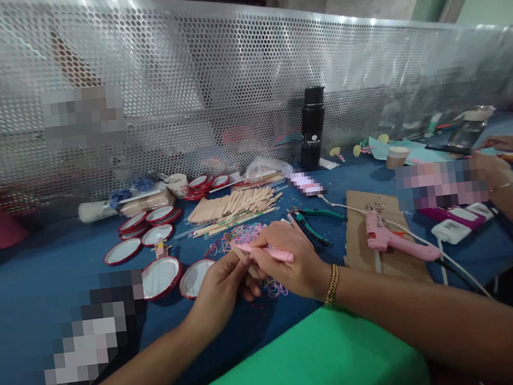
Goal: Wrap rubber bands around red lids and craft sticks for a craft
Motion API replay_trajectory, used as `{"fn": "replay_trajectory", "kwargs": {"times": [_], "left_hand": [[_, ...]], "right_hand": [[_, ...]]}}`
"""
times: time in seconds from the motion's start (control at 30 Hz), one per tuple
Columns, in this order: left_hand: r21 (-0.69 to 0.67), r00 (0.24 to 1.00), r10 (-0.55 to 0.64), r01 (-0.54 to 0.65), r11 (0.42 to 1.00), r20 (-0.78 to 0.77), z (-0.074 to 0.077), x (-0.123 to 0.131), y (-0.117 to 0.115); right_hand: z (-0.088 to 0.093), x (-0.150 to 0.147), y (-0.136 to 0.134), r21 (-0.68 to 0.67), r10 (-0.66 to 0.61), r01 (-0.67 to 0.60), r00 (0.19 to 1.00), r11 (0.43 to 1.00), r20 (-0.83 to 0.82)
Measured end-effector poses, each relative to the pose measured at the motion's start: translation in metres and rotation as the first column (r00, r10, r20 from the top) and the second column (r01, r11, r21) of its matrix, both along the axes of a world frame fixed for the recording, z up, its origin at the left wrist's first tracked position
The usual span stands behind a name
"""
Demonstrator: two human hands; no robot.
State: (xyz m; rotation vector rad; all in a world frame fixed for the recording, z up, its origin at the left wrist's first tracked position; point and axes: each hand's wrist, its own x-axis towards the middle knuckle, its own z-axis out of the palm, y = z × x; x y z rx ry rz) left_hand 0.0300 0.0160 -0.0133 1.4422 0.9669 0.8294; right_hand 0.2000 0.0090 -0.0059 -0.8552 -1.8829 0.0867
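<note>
My left hand (221, 289) pinches a flat wooden craft stick (233, 244) between thumb and fingers, its upper end pointing up and away. A pink marker (279, 254) rests in the fingers of my right hand (294, 259), its front end close against the stick. Where the marker meets the wood is partly hidden by my fingers. Beneath and behind both hands lies a heap of small coloured rubber bands (252, 233). Just left of my left hand are red-rimmed round lids (161, 279) with white insides.
Behind the bands lies a pile of craft sticks (228, 207). To the right are teal-handled pliers (323, 212) and a pink glue gun (382, 237) with its cord, on cardboard (357, 230). A black bottle (314, 130) stands by the perforated metal screen (243, 76). Another person's hand (497, 171) is far right.
</note>
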Motion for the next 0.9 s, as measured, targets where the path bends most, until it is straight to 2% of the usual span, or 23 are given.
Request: {"fn": "replay_trajectory", "kwargs": {"times": [0.13, 0.33, 0.6, 0.8, 0.9], "left_hand": [[-0.001, 1.000, 0.011, -0.011, 1.000, 0.001, 0.0006, 0.0008, 0.0001], [0.000, 1.000, 0.004, -0.004, 1.000, -0.002, -0.0004, 0.0007, 0.0004], [-0.003, 1.000, -0.003, 0.003, 1.000, 0.007, 0.0014, 0.0008, -0.0007], [-0.053, 1.000, 0.019, -0.018, 0.998, 0.015, 0.0025, -0.0001, -0.0008], [-0.054, 0.999, 0.036, -0.035, 0.998, 0.016, 0.0046, -0.0007, -0.0011]], "right_hand": [[-0.0034, 0.0012, 0.0027, -0.014, -0.024, 0.024, 1.000, 1.000, -0.020], [0.0012, -0.0012, -0.0018, 0.013, 0.017, -0.017, 1.000, 1.000, -0.026], [-0.0017, 0.0005, 0.0016, -0.012, -0.026, 0.026, 0.999, 1.000, -0.026], [0.0008, 0.0000, -0.0023, -0.008, 0.082, -0.083, 0.995, 0.997, -0.063], [0.0008, -0.0003, -0.0037, -0.008, 0.094, -0.094, 0.993, 0.996, -0.069]]}}
